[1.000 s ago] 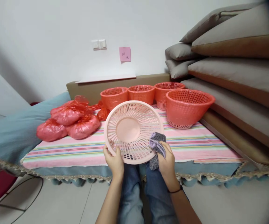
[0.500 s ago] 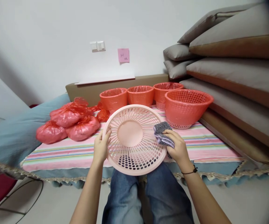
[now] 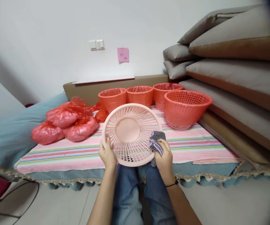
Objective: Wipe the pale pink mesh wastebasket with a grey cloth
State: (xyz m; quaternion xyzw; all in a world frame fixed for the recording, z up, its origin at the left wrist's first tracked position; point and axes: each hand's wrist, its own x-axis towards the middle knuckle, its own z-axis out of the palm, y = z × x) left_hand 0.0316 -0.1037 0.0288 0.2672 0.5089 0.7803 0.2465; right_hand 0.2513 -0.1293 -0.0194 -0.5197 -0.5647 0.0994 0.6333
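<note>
A round pale pink plastic basket (image 3: 127,130) with a slotted wall is held tilted above my knees, its inside facing me. My left hand (image 3: 107,155) grips its left rim, thumb on the inner side. In my right hand (image 3: 165,161) is a folded grey and lilac cloth (image 3: 157,140), pressed around the basket's lower right rim. Part of the cloth hangs behind the rim. Some of the fingers of both hands are hidden behind the basket or the cloth.
Several red baskets, the nearest one (image 3: 186,107) at right, stand on a striped cloth (image 3: 78,156). Tied red plastic bags (image 3: 63,115) lie to the left. Grey and brown cushions (image 3: 238,72) are stacked at the right. A pink note (image 3: 123,55) is on the wall.
My right hand and the cloth have slid down and left along the basket's right rim. The basket has shifted slightly left and up, and my left hand sits lower on its rim.
</note>
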